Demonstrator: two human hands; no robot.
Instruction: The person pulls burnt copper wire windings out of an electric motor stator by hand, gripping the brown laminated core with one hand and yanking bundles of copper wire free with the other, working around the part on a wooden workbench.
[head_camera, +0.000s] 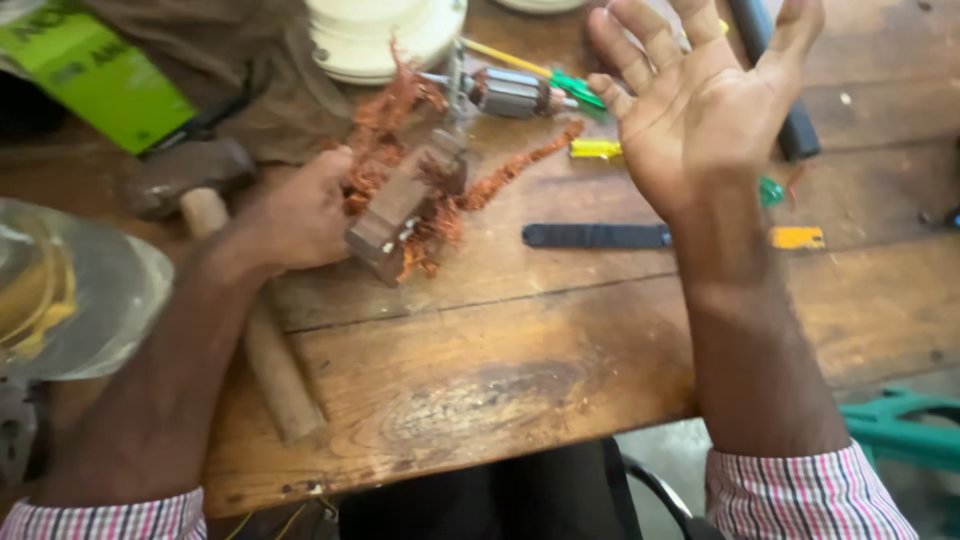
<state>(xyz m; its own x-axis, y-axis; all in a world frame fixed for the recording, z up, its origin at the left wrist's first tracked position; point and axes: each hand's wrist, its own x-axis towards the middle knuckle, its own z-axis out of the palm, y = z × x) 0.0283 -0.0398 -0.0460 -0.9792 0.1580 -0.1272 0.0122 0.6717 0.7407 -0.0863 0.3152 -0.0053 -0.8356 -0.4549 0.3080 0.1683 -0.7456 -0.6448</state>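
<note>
The left hand (300, 215) was clamped on a metal motor block (405, 205) with copper wire (385, 120) sticking out, lying on the wooden table (520, 350) with its long side slanting up to the right, while the right hand (700, 110) was lifted, fingers spread and empty.

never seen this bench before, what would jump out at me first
The tangle of copper wire at the top middle, bursting from a metal block that the left hand grips. Next, the right hand raised open, palm up, above the wooden table.
</note>
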